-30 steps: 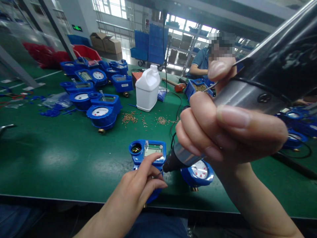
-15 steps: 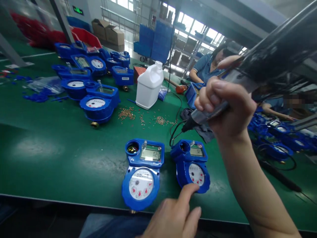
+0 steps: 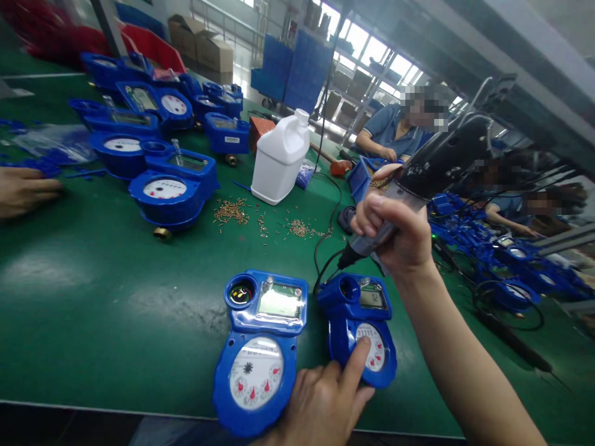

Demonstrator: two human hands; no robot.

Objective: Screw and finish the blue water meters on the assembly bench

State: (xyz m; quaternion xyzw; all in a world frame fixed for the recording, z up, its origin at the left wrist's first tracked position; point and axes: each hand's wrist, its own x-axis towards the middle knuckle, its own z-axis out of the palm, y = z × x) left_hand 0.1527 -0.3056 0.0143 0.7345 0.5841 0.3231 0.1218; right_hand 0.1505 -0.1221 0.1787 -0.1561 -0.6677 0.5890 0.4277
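My left hand (image 3: 325,396) reaches in from the bottom, its index finger stretched onto the white dial of the right-hand blue water meter (image 3: 339,347). Its thumb lies by that meter's lower rim, and the other fingers are bent. In my right hand (image 3: 395,229) is a pistol-less, straight electric screwdriver (image 3: 444,158), tilted with its black nose down. The bit points toward the round opening of the right-hand meter; whether it touches is unclear. A second blue water meter (image 3: 290,359), with a lit display and an open round port, lies just left of my left hand.
Several blue meters (image 3: 162,189) stand at the left back. Small brass screws (image 3: 231,212) lie loose in piles before a white jug (image 3: 279,161). Another person's hand (image 3: 25,192) rests at the left edge. A co-worker (image 3: 395,133) sits across the table, near a blue screw bin (image 3: 360,179).
My left index finger has moved from the dial's lower edge up onto its face. The screwdriver has shifted left and lower in view. Another person's hand has come in at the left.
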